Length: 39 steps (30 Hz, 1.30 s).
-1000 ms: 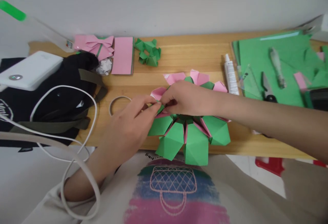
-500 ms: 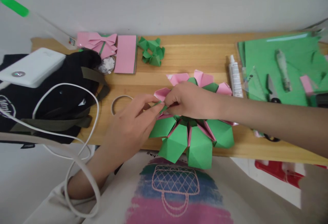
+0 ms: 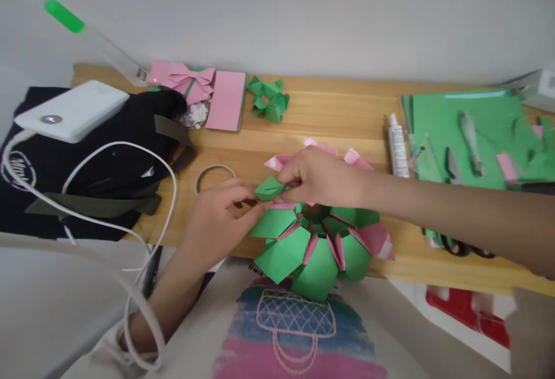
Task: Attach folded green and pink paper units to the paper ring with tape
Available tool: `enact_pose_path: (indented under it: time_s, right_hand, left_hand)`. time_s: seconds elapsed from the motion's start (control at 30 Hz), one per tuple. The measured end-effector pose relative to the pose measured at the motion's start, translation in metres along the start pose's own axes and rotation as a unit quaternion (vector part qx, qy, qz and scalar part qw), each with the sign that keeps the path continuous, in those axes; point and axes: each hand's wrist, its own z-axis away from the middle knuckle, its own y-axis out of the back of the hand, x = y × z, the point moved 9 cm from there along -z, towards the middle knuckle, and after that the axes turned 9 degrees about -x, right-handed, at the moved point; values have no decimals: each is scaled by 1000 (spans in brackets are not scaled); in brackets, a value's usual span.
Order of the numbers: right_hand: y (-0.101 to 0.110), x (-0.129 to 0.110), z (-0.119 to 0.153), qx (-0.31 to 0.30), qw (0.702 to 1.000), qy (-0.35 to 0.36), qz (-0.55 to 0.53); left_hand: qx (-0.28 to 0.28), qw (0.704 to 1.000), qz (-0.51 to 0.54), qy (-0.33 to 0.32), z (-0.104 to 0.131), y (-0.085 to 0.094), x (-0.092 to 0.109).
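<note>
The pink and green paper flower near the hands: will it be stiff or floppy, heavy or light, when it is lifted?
The paper flower is probably light, since it looks made of folded paper. It may flex if lifted by one petal, because the outer ends spread separately around a ring.

A wooden table (image 3: 338,113) bears a white tube (image 3: 398,150) and pink paper (image 3: 226,101).

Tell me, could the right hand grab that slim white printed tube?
Probably yes: the tube lies mostly uncovered beside the forearm, though the right hand is busy with a small green folded-paper piece.
</note>
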Motion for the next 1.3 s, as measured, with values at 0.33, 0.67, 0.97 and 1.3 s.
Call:
enact_pose_path:
  time_s: [0.33, 0.67, 0.97, 1.3]
  right_hand:
    - [0, 0, 5, 54, 995, 81, -1]
    - [-3, 10, 9, 74, 995, 54, -29]
    - [-7, 7, 15, 52, 994, 96, 4]
    - [-6, 0, 19, 56, 989, 130, 31]
  left_hand:
    - [-57, 990, -115, 66, -6, -6, 1]
    - [-61, 977, -207, -1, -10, -13, 13]
    - [-98, 970, -216, -42, -8, -22, 20]
    - [-93, 971, -216, -48, -9, -24, 20]
